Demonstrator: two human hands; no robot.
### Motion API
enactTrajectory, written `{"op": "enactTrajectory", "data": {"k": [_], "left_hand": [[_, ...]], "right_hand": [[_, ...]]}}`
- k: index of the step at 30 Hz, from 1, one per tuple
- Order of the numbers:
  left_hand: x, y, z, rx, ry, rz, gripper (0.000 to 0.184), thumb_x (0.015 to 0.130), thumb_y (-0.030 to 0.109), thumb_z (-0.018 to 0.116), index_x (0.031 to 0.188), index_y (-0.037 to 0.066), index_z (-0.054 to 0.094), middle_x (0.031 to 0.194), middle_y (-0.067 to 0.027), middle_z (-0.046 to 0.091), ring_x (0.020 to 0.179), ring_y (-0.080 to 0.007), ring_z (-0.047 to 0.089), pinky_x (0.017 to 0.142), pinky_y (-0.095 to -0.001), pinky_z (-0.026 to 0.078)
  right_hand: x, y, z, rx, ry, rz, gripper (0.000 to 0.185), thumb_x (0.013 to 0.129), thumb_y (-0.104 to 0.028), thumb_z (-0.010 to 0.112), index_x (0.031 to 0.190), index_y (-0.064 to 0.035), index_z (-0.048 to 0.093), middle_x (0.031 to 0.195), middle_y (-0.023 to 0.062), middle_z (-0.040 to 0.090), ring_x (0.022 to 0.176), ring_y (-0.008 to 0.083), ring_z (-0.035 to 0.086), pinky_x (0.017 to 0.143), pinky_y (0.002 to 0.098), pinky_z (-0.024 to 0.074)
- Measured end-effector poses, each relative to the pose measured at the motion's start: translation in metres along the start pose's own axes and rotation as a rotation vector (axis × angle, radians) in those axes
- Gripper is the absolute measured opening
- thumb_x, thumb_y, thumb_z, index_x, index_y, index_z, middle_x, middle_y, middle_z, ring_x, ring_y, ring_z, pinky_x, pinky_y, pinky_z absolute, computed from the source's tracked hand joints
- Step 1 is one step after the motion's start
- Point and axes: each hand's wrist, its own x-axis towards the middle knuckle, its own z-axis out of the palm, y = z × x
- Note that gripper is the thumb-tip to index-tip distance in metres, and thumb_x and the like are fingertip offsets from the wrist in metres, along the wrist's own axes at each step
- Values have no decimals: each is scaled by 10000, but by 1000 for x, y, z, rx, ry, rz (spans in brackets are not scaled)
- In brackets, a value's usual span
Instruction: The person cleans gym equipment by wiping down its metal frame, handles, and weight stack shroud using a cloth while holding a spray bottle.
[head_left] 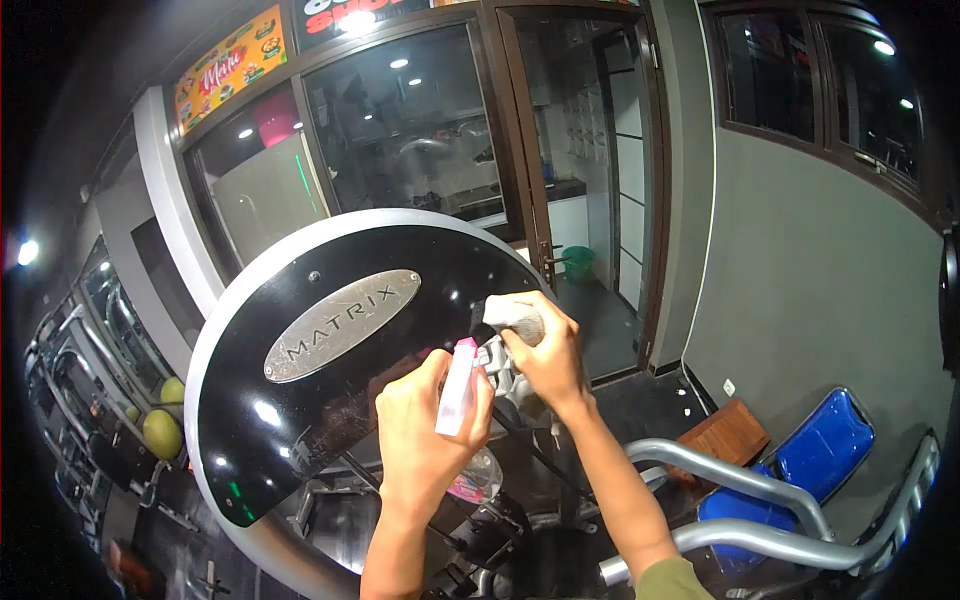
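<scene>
My left hand [428, 425] is closed around a slim translucent white bottle [456, 398] with a pink top, held upright before the machine. Bunched in my right hand [550, 350] is a whitish-grey cloth [520, 318], close against the right part of the glossy black panel [235, 400]. Whether the cloth presses on the panel is hard to tell. The panel is rounded, has a silver rim, and carries an oval metal MATRIX plate [343, 326]. Behind my hands, grey metal machine parts [505, 375] are partly hidden.
Silver tubular bars [740, 540] curve across the lower right, beside a blue seat [825, 445] and a brown wooden box [725, 440]. A glass door [590, 180] and green bucket [577, 262] stand behind the machine. Yellow-green balls [162, 434] and gym equipment are at left.
</scene>
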Motion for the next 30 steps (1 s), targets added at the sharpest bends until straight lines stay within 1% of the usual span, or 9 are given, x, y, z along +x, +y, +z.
{"op": "enactTrajectory", "data": {"k": [1,5,10,17,18,19,22,28,30], "left_hand": [[0,-1,0,-17,-9,-6,235,816,158,729,727,17,565,581,-157,573,495,-299,592,506,-357,453],[3,-2,-3,-22,-28,-11,227,838,143,712,728,11,563,580,-167,565,499,-305,595,500,-361,445],[4,-4,0,-69,-20,-19,243,904,148,679,733,7,578,540,-121,522,444,-208,536,471,-327,381],[20,-8,1,-20,-45,16,254,913,161,676,704,25,630,547,-77,583,443,-167,558,468,-316,398],[24,-8,1,-10,-48,28,256,914,163,675,701,27,638,551,-69,594,446,-160,561,469,-312,402],[27,-3,-2,-34,-28,-4,224,865,166,700,727,22,598,561,-154,551,478,-322,574,489,-365,430],[33,-11,1,-10,19,26,232,872,160,698,720,15,598,540,-155,542,452,-310,567,475,-362,426],[42,-11,1,-118,2,-68,251,880,158,694,710,6,589,539,-168,548,456,-310,586,472,-359,432],[44,-15,-1,-56,-38,-55,251,909,183,673,728,13,636,573,-103,610,463,-211,589,494,-315,435]], "right_hand": [[2,-6,4,-45,16,-75,255,752,-15,726,997,-35,659,952,138,699,902,324,695,785,365,542],[2,-7,-3,60,-156,-180,278,717,-3,729,986,-35,667,958,141,698,921,320,697,799,365,544],[29,31,-12,-51,-60,147,210,761,-59,722,965,-32,678,932,158,720,866,325,709,782,381,547],[24,-12,1,54,-195,-218,271,704,-87,776,942,-41,657,908,138,693,890,340,694,772,382,544],[27,-7,-3,20,-209,-195,250,722,-29,730,970,-29,698,922,132,729,859,267,723,774,347,550],[32,1,-4,21,-156,-118,216,740,-46,722,955,-35,706,909,132,734,842,262,728,760,344,552],[55,20,-6,-110,-80,72,164,769,-66,715,930,-34,711,904,129,735,841,250,732,761,335,556],[69,-13,21,59,-244,-289,231,725,-129,741,935,-53,684,901,133,710,837,313,708,752,369,554],[72,-15,18,93,-309,-282,217,732,-125,726,933,-51,691,900,131,715,840,312,712,744,358,555]]}}
